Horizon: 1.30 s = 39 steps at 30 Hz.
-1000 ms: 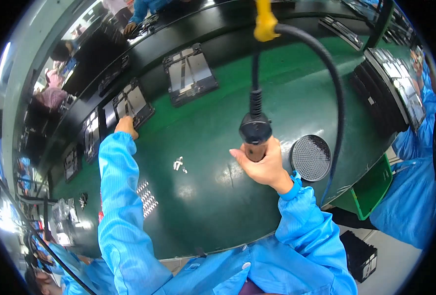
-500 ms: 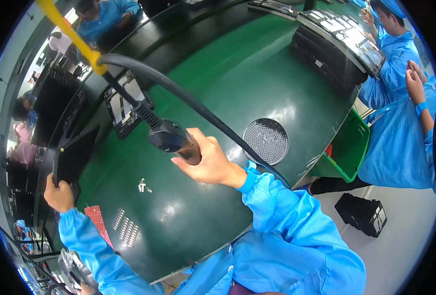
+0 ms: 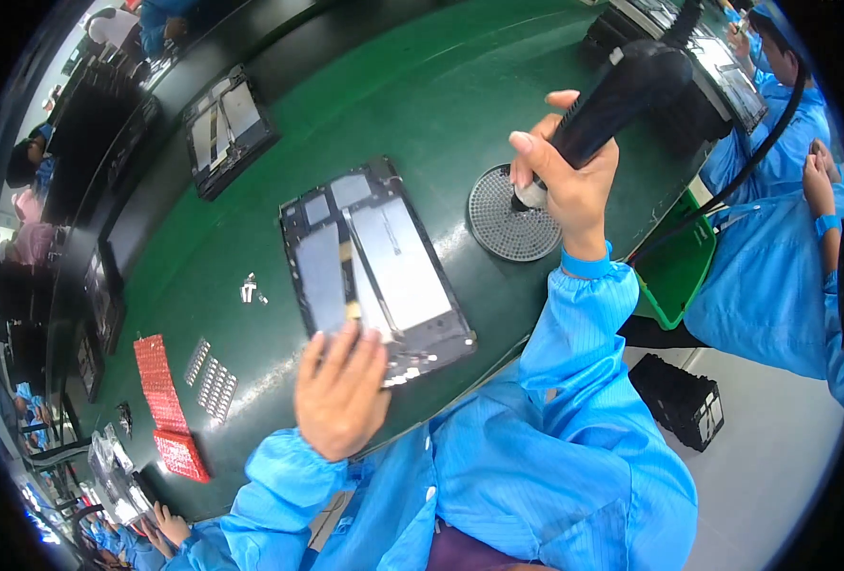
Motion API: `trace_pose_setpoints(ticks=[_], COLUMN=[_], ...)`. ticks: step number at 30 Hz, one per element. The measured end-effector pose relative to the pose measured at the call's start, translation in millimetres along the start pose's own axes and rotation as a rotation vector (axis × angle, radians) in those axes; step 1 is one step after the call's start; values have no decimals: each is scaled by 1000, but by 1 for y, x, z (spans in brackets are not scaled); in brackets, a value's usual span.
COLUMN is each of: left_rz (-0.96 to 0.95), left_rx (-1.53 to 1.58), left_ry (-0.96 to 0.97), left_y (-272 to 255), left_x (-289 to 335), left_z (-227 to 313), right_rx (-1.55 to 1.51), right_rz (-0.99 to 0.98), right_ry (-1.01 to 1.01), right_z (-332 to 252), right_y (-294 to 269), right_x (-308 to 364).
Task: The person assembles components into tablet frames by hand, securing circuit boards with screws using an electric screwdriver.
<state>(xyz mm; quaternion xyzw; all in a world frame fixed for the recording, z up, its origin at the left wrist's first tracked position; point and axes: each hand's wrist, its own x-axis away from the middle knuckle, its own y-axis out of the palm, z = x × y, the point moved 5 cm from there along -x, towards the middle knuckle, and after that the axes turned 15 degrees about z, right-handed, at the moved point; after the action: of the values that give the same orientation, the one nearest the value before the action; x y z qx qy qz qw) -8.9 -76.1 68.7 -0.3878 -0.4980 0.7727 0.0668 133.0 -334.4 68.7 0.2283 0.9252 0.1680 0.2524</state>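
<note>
My right hand (image 3: 574, 186) is wrapped round a black electric screwdriver (image 3: 622, 95), its tip pointing down at a round grey perforated tray (image 3: 508, 233) on the green table. Left of the tray lies an opened tablet (image 3: 408, 271), showing silver battery panels and a dark ribbon strip inside a black frame. My left hand (image 3: 341, 395) lies on the tablet's near left end, fingers stretched out over its edge. Whether the screwdriver tip touches the tray's contents is hard to tell.
Another opened tablet (image 3: 227, 128) lies at the far left. Small metal parts (image 3: 251, 288), a silver sheet of small pieces (image 3: 215, 385) and red bubble wrap (image 3: 160, 385) are at left. A green bin (image 3: 679, 285) stands at the right edge, beside co-workers in blue. A black stack (image 3: 674, 400) sits on the floor.
The screwdriver in my right hand has swung right, over the round tray. My left hand has come from the far left, and a tablet now lies in front of me.
</note>
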Motion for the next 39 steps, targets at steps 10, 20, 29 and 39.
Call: trace_pose_setpoints(ticks=[10,20,29,39], left_rz=[54,166,409,261], left_rx=[273,464,271,782], left_ry=[-37,9,-451,-1169], left_y=[61,47,18,38], left_x=[15,5,13,32], left_z=[17,5,-37,-103], right_rx=[56,95,137,-44], right_rz=[-47,-100,-103,-160], right_ry=[20,76,114,3], right_z=[10,20,22,-18], right_y=[1,7,20,57], right_x=[7,9,16,32])
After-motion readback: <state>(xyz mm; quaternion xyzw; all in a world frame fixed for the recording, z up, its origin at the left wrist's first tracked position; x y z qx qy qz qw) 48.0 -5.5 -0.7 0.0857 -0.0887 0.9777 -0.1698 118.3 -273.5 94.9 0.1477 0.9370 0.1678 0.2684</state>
